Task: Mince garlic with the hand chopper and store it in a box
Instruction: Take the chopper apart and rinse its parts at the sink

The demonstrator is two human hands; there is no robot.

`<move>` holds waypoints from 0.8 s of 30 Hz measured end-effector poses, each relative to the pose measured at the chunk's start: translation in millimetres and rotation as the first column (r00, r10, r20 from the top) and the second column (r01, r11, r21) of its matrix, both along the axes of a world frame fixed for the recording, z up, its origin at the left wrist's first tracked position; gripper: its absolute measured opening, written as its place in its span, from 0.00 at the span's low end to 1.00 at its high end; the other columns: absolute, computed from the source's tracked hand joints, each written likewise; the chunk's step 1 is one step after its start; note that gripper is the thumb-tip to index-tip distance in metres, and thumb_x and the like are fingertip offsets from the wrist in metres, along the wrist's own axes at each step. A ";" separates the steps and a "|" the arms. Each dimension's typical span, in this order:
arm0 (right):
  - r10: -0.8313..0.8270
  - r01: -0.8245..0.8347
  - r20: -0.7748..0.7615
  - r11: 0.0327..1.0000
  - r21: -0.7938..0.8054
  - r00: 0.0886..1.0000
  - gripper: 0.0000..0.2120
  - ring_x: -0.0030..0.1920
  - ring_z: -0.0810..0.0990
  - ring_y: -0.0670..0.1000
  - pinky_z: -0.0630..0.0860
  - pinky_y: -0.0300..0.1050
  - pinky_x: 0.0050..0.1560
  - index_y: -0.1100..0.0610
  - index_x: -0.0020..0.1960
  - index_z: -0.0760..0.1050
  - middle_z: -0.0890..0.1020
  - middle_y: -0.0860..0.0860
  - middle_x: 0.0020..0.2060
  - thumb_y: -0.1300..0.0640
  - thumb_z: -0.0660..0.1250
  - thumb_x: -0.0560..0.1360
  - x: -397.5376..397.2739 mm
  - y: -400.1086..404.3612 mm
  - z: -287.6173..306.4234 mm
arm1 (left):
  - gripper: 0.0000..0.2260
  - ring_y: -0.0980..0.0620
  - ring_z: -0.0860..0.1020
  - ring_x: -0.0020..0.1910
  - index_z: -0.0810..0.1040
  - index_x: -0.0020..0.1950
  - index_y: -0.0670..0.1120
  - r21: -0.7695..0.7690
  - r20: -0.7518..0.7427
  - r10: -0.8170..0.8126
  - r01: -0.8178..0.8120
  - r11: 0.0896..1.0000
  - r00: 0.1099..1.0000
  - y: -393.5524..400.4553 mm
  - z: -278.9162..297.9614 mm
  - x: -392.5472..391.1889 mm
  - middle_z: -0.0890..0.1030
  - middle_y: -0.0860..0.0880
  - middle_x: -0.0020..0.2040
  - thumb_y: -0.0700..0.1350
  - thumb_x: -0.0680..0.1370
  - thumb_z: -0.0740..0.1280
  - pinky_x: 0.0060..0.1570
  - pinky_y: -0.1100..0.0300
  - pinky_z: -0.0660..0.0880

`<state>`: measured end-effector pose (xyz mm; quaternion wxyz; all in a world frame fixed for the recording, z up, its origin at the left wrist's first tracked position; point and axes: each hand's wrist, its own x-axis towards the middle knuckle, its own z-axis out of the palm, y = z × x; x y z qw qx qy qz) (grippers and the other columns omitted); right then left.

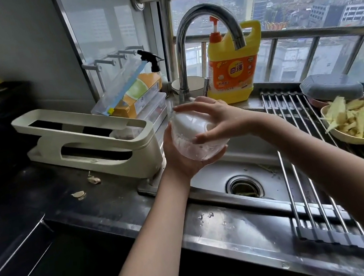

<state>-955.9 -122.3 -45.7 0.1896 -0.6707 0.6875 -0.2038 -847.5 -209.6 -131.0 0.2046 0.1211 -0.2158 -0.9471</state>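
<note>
The left hand cups the clear bowl of the hand chopper from beneath; the right hand clasps its white lid above. Wet-looking, probably slippery plastic: light, rigid, best held around bowl and lid.

I see open basin in the sink below the hands. The faucet spout arches overhead, the cream rack crowds the left, and the roll-up drying rack with its plate of peelings blocks the right.
</note>
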 end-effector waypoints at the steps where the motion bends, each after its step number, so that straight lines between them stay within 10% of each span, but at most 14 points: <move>1: -0.014 0.014 -0.042 1.000 0.016 0.999 0.36 0.75 0.48 0.55 0.50 0.65 0.70 0.27 0.68 0.56 0.54 0.44 0.75 0.34 0.68 0.65 -0.1 -0.3 -0.4 | 0.25 0.38 0.74 0.60 0.77 0.60 0.51 -0.040 -0.038 -0.032 0.030 0.999 0.999 -0.4 -2.4 1.8 0.77 0.41 0.63 0.66 0.74 0.57 0.59 0.35 0.68; 8: -0.028 0.029 0.011 0.999 -0.031 1.000 0.37 0.76 0.46 0.53 0.49 0.64 0.71 0.28 0.69 0.57 0.54 0.42 0.75 0.31 0.67 0.63 1.8 0.8 -7.7 | 0.30 0.41 0.69 0.67 0.65 0.72 0.52 0.034 -0.106 -0.070 0.074 0.997 0.992 -6.1 -6.7 -5.6 0.69 0.43 0.70 0.66 0.75 0.56 0.54 0.36 0.74; 15: -0.206 0.222 0.123 0.966 -0.130 0.971 0.36 0.67 0.67 0.58 0.73 0.56 0.62 0.32 0.70 0.59 0.62 0.52 0.73 0.28 0.64 0.64 17.4 -7.8 -18.6 | 0.25 0.43 0.77 0.51 0.76 0.53 0.47 -0.012 0.107 0.110 -0.109 0.994 0.988 -1.7 -0.8 -5.4 0.78 0.44 0.53 0.67 0.74 0.59 0.51 0.42 0.74; 20: -0.460 0.491 0.245 0.868 -0.078 0.853 0.39 0.59 0.76 0.58 0.75 0.56 0.60 0.36 0.70 0.59 0.74 0.54 0.65 0.24 0.59 0.61 29.8 -25.8 -24.0 | 0.38 0.37 0.67 0.70 0.67 0.73 0.46 -0.073 -0.132 0.091 -0.101 0.992 0.987 -2.8 -6.4 -7.2 0.67 0.39 0.73 0.61 0.68 0.70 0.67 0.37 0.63; 24: -0.449 0.473 0.288 0.881 -0.015 0.846 0.41 0.60 0.75 0.59 0.74 0.59 0.61 0.38 0.71 0.58 0.73 0.56 0.65 0.23 0.59 0.62 34.0 -32.4 -22.4 | 0.27 0.41 0.73 0.64 0.76 0.64 0.47 -0.039 -0.182 0.147 -0.157 0.987 0.972 -7.8 -7.3 -10.2 0.75 0.42 0.65 0.63 0.72 0.65 0.66 0.42 0.66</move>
